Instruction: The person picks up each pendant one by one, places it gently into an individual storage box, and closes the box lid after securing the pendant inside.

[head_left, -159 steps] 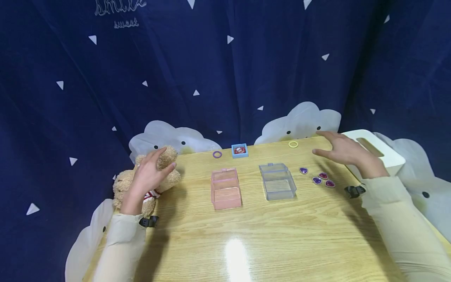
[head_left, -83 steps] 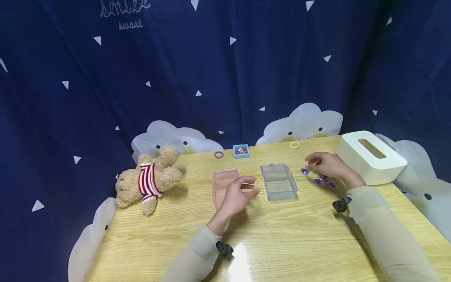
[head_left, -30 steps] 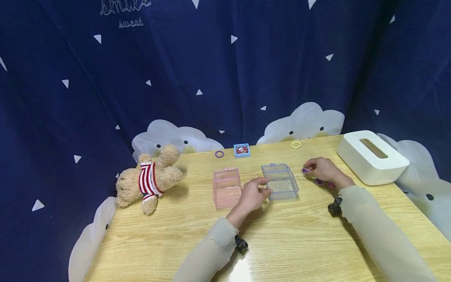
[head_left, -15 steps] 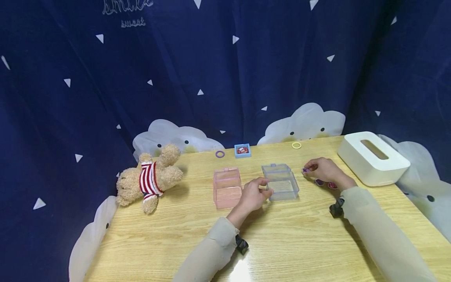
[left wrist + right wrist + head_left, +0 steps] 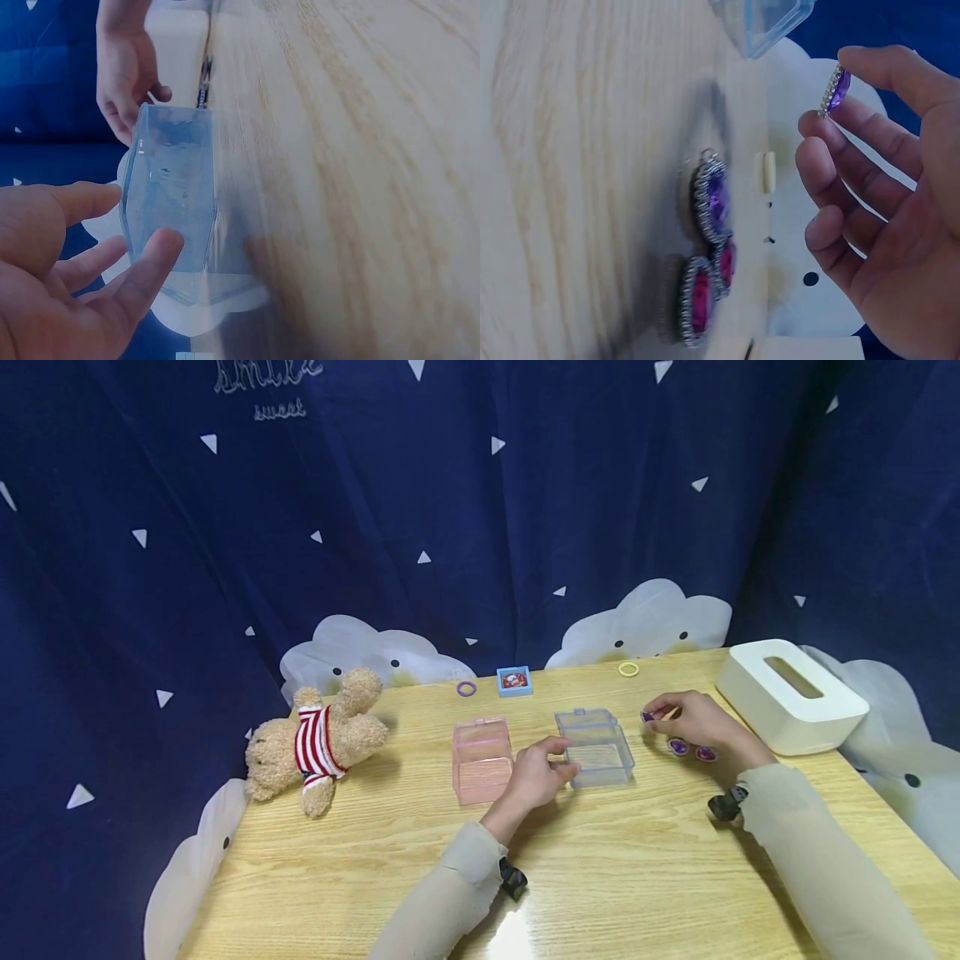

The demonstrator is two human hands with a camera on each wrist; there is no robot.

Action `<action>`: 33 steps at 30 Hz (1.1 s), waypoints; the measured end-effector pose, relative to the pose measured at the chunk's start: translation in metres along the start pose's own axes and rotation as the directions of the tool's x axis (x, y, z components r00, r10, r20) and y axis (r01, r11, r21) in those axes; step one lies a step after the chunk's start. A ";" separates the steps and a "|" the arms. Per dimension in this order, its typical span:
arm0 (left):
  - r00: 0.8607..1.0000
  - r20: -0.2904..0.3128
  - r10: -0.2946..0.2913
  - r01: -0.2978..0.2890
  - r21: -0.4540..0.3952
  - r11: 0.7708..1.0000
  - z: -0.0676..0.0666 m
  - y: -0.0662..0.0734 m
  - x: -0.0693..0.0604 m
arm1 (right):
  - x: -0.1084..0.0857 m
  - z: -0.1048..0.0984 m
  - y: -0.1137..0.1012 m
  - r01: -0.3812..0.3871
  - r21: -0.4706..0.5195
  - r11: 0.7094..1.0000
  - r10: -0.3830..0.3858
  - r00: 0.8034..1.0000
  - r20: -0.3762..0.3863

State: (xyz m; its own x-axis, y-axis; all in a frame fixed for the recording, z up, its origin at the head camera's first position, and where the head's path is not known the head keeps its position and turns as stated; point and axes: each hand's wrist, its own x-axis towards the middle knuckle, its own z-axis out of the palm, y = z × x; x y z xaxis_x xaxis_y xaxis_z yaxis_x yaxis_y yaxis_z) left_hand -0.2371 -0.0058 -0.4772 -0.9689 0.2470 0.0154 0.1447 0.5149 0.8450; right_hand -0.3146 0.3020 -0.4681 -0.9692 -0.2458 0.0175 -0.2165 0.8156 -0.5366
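My right hand (image 5: 693,718) pinches a purple gem pendant (image 5: 836,91) with a beaded silver rim, held above the table. Below it lie another purple gem pendant (image 5: 714,199) and two pink-red ones, one of them the pink-red pendant (image 5: 699,300) in front; the other is partly hidden. My left hand (image 5: 534,775) is at the left side of a clear bluish plastic box (image 5: 600,760), whose lid is folded back. Its fingers are spread and loosely bent at the box wall (image 5: 172,180); whether they all touch it I cannot tell.
A clear pink box (image 5: 483,777) with its lid back stands left of the left hand. Further back are a purple ring (image 5: 466,689), a small blue tray (image 5: 514,692) and a yellow ring (image 5: 628,669). A teddy bear (image 5: 315,747) lies left; a white tissue box (image 5: 825,710) stands right.
The right hand came down to the pendants, took hold of a purple one and has lifted it slightly. The left hand moved from over the teddy bear to the bluish box and stays there.
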 end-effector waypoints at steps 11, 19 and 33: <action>1.000 0.004 0.010 -0.010 -0.005 1.000 0.000 -0.002 0.002 | -0.004 -0.004 -0.022 0.106 0.042 0.994 -0.106 0.994 0.005; 1.000 -0.003 0.003 -0.003 -0.001 1.000 0.001 -0.003 0.003 | -0.007 -0.001 -0.046 0.180 0.088 0.980 -0.184 0.983 0.031; 1.000 -0.002 0.011 -0.011 -0.009 1.000 -0.001 -0.002 0.003 | 0.000 0.020 -0.060 0.247 0.064 0.967 -0.254 0.954 0.157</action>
State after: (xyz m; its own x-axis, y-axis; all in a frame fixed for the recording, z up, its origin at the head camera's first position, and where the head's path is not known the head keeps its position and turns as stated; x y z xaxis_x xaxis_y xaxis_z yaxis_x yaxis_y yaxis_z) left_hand -0.2401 -0.0065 -0.4782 -0.9676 0.2513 0.0257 0.1536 0.5046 0.8496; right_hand -0.2989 0.2425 -0.4526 -0.8515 -0.5240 0.0201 -0.4408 0.6945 -0.5687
